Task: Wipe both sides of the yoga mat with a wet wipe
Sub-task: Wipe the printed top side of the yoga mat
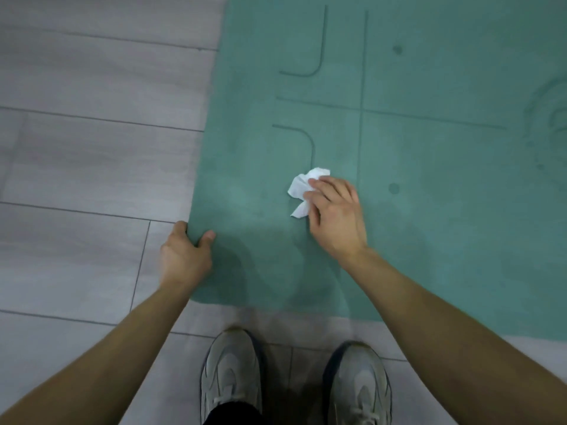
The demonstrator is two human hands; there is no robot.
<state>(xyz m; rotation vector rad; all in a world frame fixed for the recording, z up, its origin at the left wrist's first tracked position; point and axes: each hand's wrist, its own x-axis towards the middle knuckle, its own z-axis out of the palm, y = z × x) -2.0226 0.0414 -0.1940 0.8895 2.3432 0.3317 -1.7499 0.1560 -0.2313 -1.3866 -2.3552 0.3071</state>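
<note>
The yoga mat (399,148) lies flat on the floor (92,133), and the person stands at its near short end, bent over it. The left hand (185,256) grips the mat's long edge close to the near corner: its thumb lies on top of the mat and its curled fingers (179,230) go around the edge. I judge that this grip keeps the mat from sliding while the other hand rubs.

The right hand (334,216) presses the wet wipe (302,191) down on the mat. Its fingers (322,187) are almost straight and close together and lie on top of the wipe. The wipe sticks out beyond the fingertips, on the side away from the person. Whether the thumb also pinches the wipe, I cannot tell.

The mat is teal green and matte, with thin dark alignment lines, rounded corner marks and small dots beyond the right fingers. The wipe is white, thin and crumpled into irregular folds. The floor to the left of the left fingers is made of pale grey planks with a wood grain. Two grey sneakers (294,378) stand on the floor just before the mat's end.

The upper side is being wiped now; the other side is probably still to do.
</note>
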